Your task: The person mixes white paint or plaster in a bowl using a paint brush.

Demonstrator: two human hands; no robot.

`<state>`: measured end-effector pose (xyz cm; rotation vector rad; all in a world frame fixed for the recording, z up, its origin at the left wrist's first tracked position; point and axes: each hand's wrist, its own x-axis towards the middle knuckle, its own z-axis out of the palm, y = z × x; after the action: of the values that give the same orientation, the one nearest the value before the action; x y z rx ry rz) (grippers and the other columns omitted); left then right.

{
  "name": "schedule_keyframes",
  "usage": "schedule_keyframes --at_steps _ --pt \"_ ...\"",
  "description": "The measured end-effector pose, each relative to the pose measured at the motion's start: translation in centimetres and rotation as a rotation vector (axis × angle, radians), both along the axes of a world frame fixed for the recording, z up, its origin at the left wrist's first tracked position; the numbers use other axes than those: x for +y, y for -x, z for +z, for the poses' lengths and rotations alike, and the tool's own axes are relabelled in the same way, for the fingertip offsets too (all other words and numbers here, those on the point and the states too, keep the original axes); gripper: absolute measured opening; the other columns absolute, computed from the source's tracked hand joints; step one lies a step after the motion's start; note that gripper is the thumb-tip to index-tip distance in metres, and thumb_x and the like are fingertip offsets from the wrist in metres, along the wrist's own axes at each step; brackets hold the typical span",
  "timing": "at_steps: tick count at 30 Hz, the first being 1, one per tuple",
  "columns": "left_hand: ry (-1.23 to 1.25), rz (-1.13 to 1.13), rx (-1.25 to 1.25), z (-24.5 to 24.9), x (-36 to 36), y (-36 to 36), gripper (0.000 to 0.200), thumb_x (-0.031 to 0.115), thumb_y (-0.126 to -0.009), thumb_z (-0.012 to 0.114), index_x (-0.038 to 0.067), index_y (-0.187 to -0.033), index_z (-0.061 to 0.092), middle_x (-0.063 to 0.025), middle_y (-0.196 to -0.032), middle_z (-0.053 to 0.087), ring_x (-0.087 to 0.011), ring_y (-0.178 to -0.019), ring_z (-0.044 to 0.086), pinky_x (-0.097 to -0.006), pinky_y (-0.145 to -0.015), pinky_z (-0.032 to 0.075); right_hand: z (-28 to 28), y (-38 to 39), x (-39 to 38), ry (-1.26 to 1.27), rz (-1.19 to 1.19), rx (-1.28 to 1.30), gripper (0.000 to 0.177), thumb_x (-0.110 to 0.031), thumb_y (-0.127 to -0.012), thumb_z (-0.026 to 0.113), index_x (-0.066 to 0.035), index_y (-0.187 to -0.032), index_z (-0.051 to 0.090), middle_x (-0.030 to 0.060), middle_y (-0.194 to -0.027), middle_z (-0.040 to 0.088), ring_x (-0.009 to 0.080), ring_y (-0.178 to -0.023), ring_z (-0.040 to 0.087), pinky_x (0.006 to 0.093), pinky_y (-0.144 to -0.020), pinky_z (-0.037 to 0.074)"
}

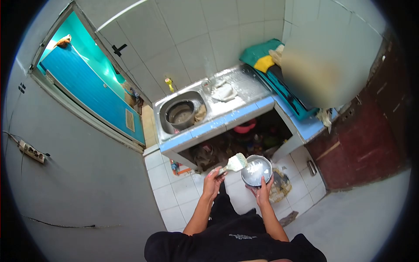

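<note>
My left hand [212,183] is closed around the handle of a paintbrush [235,163]. The wide bristles are coated white and point to the right, close to the rim of a round metal bowl [251,179]. White paint [256,167] lies in the bowl and is smeared on its inside. With the thumb over the near rim and the fingers underneath, my right hand [263,191] grips the bowl. Both hands are in front of my body, above the tiled floor.
Ahead is a steel sink [162,114] with a pot [181,114] in it. A teal bag [262,52] lies on the counter at right. Things crowd the dark space below. A blue door [83,74] is at left, and a power strip [31,152] hangs on the grey wall.
</note>
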<state>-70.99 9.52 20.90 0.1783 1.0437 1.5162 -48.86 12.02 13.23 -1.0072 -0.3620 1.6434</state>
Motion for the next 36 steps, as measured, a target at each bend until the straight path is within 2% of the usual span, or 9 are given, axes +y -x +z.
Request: schedule_keyframes --at_steps 9,14,19,21,23,29,31,33,36 --pt "-0.022 -0.248 0.05 2.6 7.6 13.0 0.038 0.009 -0.091 0.048 -0.007 -0.125 0.046 -0.0143 -0.115 0.058 -0.0195 -0.101 0.061 -0.0238 -0.077 0.047 1.3 13.6 10.2 -0.119 0.051 -0.004 0.058 -0.021 -0.096 0.046 -0.025 -0.143 0.012 0.0101 -0.143 0.024 0.0291 -0.127 0.034 0.0469 -0.098 0.036" --pt "0.034 -0.413 0.284 2.3 10.3 19.8 0.035 0.01 -0.091 0.045 -0.006 -0.12 0.053 -0.0084 -0.097 0.064 -0.008 -0.068 0.054 -0.0175 -0.062 0.042 0.8 17.9 14.6 -0.095 0.135 -0.023 0.051 -0.031 -0.098 0.04 -0.026 -0.142 0.013 0.0098 -0.143 0.024 0.03 -0.128 0.033 0.0524 -0.097 0.036" --pt "0.099 -0.361 0.647 -0.6 11.8 22.7 0.035 0.027 -0.096 0.045 0.005 -0.119 0.058 0.0001 -0.08 0.061 -0.0035 -0.06 0.046 -0.0177 -0.052 0.038 0.1 20.9 17.7 -0.039 0.228 -0.084 0.052 -0.035 -0.098 0.038 -0.023 -0.142 0.013 0.01 -0.141 0.029 0.0276 -0.126 0.038 0.0487 -0.097 0.037" --pt "0.205 -0.403 0.972 -1.2 12.8 23.6 0.038 0.034 -0.092 0.053 0.0 -0.103 0.065 0.0002 -0.073 0.06 -0.007 -0.059 0.049 -0.0234 -0.052 0.039 -1.1 21.5 19.1 -0.008 0.255 -0.143 0.052 -0.035 -0.098 0.039 -0.022 -0.142 0.014 0.0098 -0.14 0.03 0.0263 -0.126 0.037 0.046 -0.098 0.036" --pt "0.142 -0.351 0.984 0.1 13.6 23.3 0.042 0.037 -0.087 0.06 -0.002 -0.1 0.066 -0.0032 -0.075 0.062 -0.01 -0.065 0.053 -0.0258 -0.058 0.042 -0.6 22.3 20.5 0.07 0.305 -0.175 0.057 -0.039 -0.097 0.039 -0.023 -0.144 0.009 0.009 -0.146 0.023 0.0266 -0.132 0.026 0.0459 -0.105 0.024" --pt "0.194 -0.448 0.979 -0.8 17.3 23.5 0.047 0.039 -0.082 0.066 -0.005 -0.101 0.064 -0.0088 -0.08 0.064 -0.012 -0.074 0.054 -0.0286 -0.068 0.045 -3.7 24.3 26.9 0.05 0.33 -0.521 0.066 -0.046 -0.096 0.036 -0.01 -0.144 0.006 0.0165 -0.145 0.02 0.0257 -0.132 0.025 0.0359 -0.106 0.022" --pt "0.22 -0.476 1.032 -1.3 19.3 23.4 0.046 0.037 -0.081 0.067 -0.005 -0.1 0.064 -0.0134 -0.083 0.066 -0.0189 -0.075 0.059 -0.0319 -0.071 0.046 -4.8 24.8 29.2 0.077 0.328 -0.522 0.066 -0.047 -0.096 0.035 -0.009 -0.143 0.01 0.0192 -0.144 0.024 0.0275 -0.132 0.025 0.037 -0.106 0.022" --pt "0.165 -0.456 1.315 -3.4 21.3 23.5 0.044 0.033 -0.081 0.066 -0.006 -0.101 0.063 -0.0215 -0.09 0.066 -0.0314 -0.084 0.063 -0.0362 -0.078 0.047 -5.6 25.0 31.7 0.134 0.391 -0.65 0.067 -0.052 -0.094 0.035 -0.009 -0.143 0.014 0.0222 -0.142 0.028 0.0315 -0.132 0.027 0.0396 -0.107 0.022" --pt "0.157 -0.429 1.427 -5.6 24.3 23.3 0.04 0.028 -0.081 0.064 -0.005 -0.103 0.061 -0.0265 -0.098 0.062 -0.0404 -0.096 0.059 -0.0421 -0.083 0.046 -7.3 25.1 35.3 0.134 0.505 -0.675 0.067 -0.048 -0.096 0.034 -0.007 -0.142 0.01 0.0202 -0.142 0.026 0.027 -0.131 0.026 0.0373 -0.106 0.02"
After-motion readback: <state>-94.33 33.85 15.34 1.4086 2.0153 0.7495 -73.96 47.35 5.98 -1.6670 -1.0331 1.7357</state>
